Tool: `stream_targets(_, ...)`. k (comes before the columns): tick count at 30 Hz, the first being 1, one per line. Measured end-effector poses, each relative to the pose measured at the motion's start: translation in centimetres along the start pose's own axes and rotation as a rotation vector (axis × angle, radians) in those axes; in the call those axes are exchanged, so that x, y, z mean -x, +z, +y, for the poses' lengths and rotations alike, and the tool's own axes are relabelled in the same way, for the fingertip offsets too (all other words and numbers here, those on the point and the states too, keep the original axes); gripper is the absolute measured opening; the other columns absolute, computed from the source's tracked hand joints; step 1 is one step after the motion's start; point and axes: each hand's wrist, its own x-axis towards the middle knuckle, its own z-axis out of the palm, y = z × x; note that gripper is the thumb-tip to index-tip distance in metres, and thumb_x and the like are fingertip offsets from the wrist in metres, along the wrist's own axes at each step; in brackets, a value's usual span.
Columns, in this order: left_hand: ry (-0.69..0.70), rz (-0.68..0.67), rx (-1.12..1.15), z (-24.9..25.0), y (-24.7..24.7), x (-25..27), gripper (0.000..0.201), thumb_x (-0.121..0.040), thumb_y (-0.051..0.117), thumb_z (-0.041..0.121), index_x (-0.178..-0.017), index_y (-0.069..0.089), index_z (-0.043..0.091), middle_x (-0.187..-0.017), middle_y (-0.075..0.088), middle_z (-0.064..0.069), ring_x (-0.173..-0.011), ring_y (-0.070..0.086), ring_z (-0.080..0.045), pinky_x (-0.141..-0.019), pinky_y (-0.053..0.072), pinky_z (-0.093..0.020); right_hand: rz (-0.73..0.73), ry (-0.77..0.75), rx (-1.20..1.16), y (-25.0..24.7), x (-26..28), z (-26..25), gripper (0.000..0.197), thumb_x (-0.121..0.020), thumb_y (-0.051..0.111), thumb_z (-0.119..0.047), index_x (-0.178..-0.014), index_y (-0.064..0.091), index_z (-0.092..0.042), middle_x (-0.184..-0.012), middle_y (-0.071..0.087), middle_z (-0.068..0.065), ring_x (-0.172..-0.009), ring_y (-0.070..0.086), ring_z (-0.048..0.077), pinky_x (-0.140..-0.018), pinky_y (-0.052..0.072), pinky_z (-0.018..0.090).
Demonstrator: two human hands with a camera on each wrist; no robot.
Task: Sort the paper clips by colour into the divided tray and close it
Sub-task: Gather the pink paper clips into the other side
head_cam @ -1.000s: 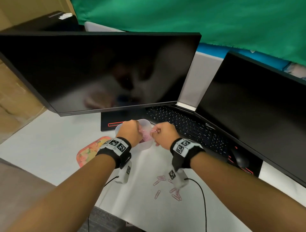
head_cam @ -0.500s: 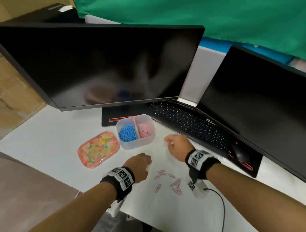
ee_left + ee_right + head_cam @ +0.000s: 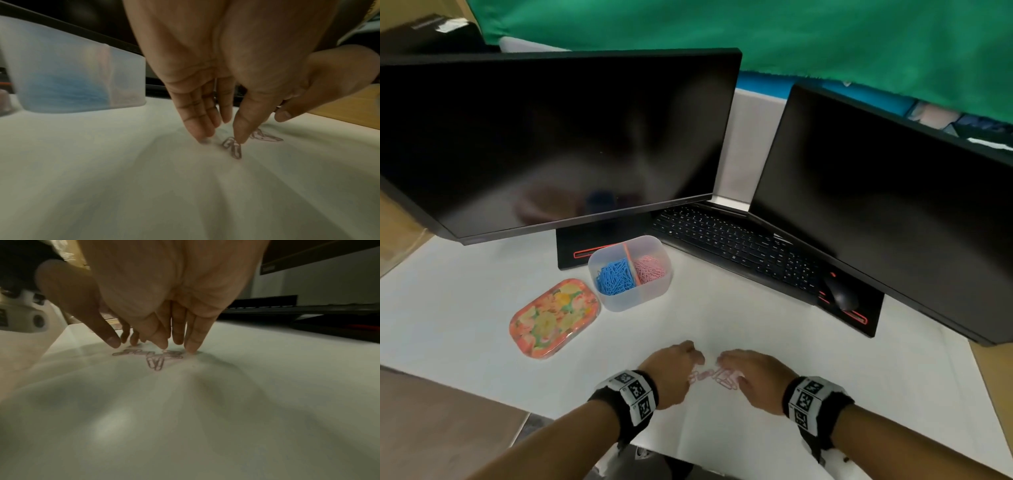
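Fingers (image 3: 195, 123) of both hands were straight, tips down on the desk (image 3: 825, 394), bracketing the loose pink clips (image 3: 717, 377); nothing gripped. Tray (image 3: 633, 298) stood at 11 o'clock, lid (image 3: 553, 317) beside it. Best: rake clips together, then pinch.

My white desk (image 3: 465, 308) carries two dark monitors, the big one (image 3: 551, 137) at eleven o'clock, another (image 3: 893, 205) at two. A black keyboard (image 3: 732, 246) lies between them, and a green cloth (image 3: 791, 34) hangs at twelve.
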Motion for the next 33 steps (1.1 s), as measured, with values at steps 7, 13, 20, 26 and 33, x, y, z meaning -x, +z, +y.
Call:
stream_targets(7,-0.176,-0.017,-0.021,0.1,0.4,-0.2,0.035,-0.09,0.054,0.016,-0.125,0.051,0.012,-0.126,0.052,-0.008,-0.111,0.056,-0.026,-0.091,0.046,-0.032,0.065,0.186,-0.026,1.0,0.4,0.5,0.044,-0.091,0.051,-0.023,-0.135,0.045,-0.018,-0.127,0.044,-0.001,-0.116,0.049,0.017,-0.1,0.042,0.029)
stream_targets(13,-0.146,0.005,-0.006,1.3,1.0,-1.3,0.026,-0.09,0.047,0.012,-0.111,0.062,0.007,-0.115,0.061,-0.012,-0.103,0.059,-0.028,-0.088,0.049,-0.034,0.135,0.177,-0.114,2.4,-0.8,-1.5,0.028,-0.09,0.054,-0.025,-0.116,0.057,-0.017,-0.111,0.055,0.001,-0.101,0.058,0.021,-0.087,0.046,0.029)
stream_targets(20,-0.161,0.005,-0.029,1.4,1.6,-1.1,0.046,-0.084,0.065,0.034,-0.12,0.048,0.011,-0.116,0.047,-0.007,-0.101,0.059,-0.028,-0.085,0.051,-0.037,0.076,0.132,0.057,1.7,-1.1,-1.4,0.08,-0.076,0.067,-0.05,-0.141,0.03,-0.023,-0.127,0.038,-0.004,-0.114,0.045,0.014,-0.092,0.047,0.031)
stream_targets(26,-0.121,0.082,-0.06,1.3,1.7,-1.9,0.023,-0.095,0.047,0.019,-0.111,0.061,0.01,-0.111,0.058,-0.009,-0.098,0.061,-0.027,-0.081,0.05,-0.033,0.165,0.119,0.007,2.0,-2.3,-2.1,0.024,-0.09,0.056,-0.034,-0.104,0.06,-0.015,-0.104,0.05,0.001,-0.091,0.059,0.022,-0.078,0.049,0.031)
stream_targets(33,-0.128,0.059,-0.097,1.2,1.9,-2.2,0.022,-0.095,0.049,0.02,-0.115,0.055,0.012,-0.115,0.054,-0.007,-0.101,0.06,-0.026,-0.083,0.051,-0.036,0.158,0.166,0.031,2.0,-2.7,-2.4,0.02,-0.094,0.044,-0.016,-0.104,0.061,-0.012,-0.107,0.056,0.007,-0.094,0.058,0.025,-0.08,0.046,0.03)
